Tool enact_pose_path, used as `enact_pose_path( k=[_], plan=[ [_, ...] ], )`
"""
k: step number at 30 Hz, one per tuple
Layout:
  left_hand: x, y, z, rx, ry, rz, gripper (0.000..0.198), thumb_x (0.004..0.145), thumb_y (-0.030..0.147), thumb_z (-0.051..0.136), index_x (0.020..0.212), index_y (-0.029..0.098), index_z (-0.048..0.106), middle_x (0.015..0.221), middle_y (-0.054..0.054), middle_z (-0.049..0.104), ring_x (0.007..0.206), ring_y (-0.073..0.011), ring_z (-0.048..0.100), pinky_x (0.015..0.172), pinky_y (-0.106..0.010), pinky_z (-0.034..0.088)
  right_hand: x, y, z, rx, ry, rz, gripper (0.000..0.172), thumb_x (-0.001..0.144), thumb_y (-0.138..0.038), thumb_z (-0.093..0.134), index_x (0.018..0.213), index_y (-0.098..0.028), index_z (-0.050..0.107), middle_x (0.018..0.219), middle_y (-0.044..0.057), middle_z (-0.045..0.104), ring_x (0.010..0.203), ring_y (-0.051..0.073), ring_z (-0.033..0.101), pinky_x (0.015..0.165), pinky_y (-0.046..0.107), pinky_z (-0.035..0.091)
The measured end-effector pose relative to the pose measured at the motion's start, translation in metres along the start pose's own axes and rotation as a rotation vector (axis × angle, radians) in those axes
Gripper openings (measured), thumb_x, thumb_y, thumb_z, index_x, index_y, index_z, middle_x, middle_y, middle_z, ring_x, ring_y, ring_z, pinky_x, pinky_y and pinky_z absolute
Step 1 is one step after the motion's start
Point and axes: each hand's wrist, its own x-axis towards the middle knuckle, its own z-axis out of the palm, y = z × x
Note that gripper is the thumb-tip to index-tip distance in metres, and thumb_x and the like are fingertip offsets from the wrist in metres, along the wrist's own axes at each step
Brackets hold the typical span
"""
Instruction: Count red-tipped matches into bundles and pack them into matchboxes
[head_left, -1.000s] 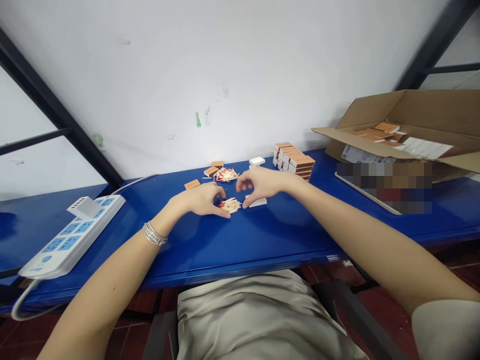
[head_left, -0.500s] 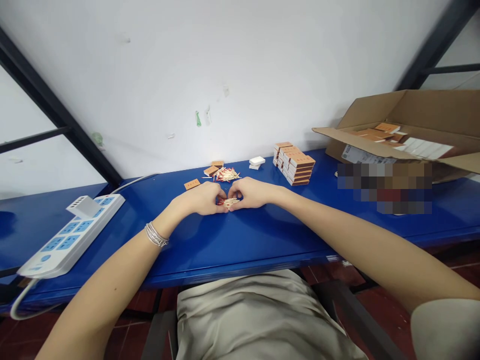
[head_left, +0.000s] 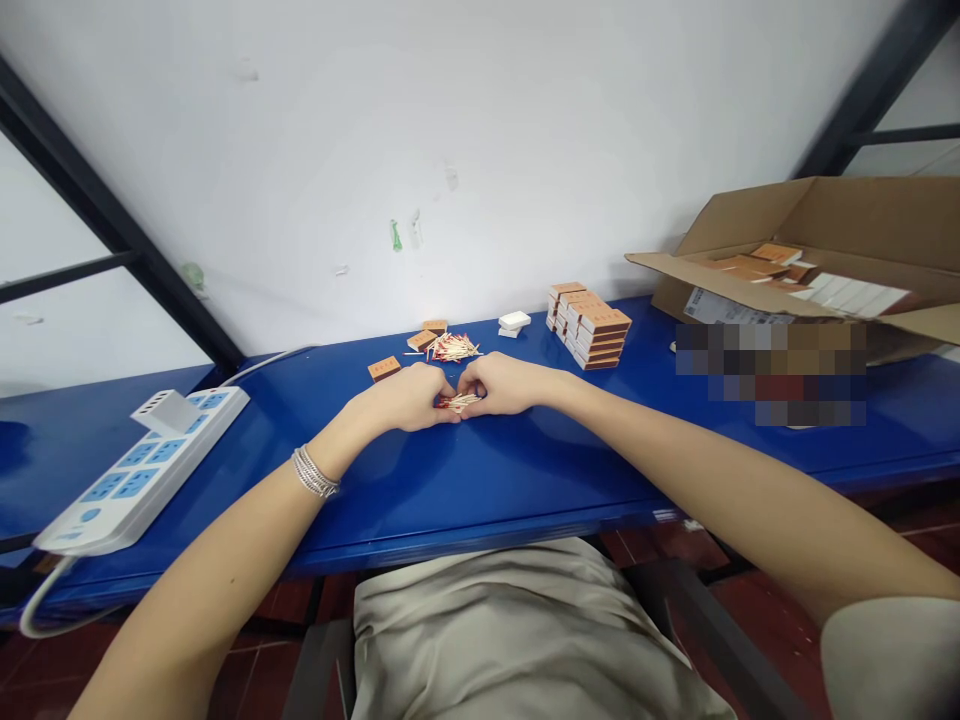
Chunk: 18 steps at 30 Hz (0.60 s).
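Observation:
Between my two hands lies a small bundle of matches [head_left: 459, 402] with red heads and pale sticks, just above or on the blue table. My left hand [head_left: 417, 396], with silvery bracelets at the wrist, pinches the bundle from the left. From the right side, my right hand [head_left: 504, 384] closes its thumb and fingers on the same matches. Just beyond my hands sits a loose heap of matches [head_left: 454, 347]. Brown matchboxes [head_left: 422, 341] lie beside this heap, and a single matchbox [head_left: 385, 368] rests near my left hand.
Stacked matchboxes [head_left: 589, 325] stand at the back right, and small white boxes [head_left: 514, 322] lie near the wall. An open cardboard carton [head_left: 750, 225] holding more matchboxes occupies the right end. A white power strip [head_left: 150, 470] with a cable lies at the left on the blue table [head_left: 480, 480].
The match bundle looks slightly flatter and lower between my fingers. Both hands have otherwise barely moved and still grip it.

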Motion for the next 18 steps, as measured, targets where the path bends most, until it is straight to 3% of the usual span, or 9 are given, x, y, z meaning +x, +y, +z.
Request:
enact_pose_path(
  k=[9, 18],
  plan=[
    [0.0009, 0.0029, 0.0009, -0.012, 0.018, 0.005, 0.032, 0.086, 0.040, 0.059, 0.065, 0.017, 0.067, 0.058, -0.003, 0.060, 0.050, -0.0125, 0.042, 0.055, -0.028, 0.030, -0.0013, 0.0006, -0.0016, 0.027, -0.006, 0.006, 0.022, 0.079, -0.035, 0.071, 0.088, -0.016, 0.076, 0.077, 0.003, 0.073, 0.063, 0.013, 0.058, 0.058, 0.025, 0.035],
    [0.0003, 0.0081, -0.0047, 0.011, 0.009, -0.055, 0.028, 0.084, 0.037, 0.059, 0.066, 0.017, 0.069, 0.058, -0.004, 0.062, 0.051, -0.0144, 0.046, 0.055, -0.030, 0.030, -0.0013, 0.0040, -0.0012, 0.011, 0.011, -0.038, 0.026, 0.079, -0.036, 0.071, 0.095, -0.017, 0.077, 0.078, 0.003, 0.073, 0.067, 0.014, 0.059, 0.061, 0.025, 0.037]
  ],
)
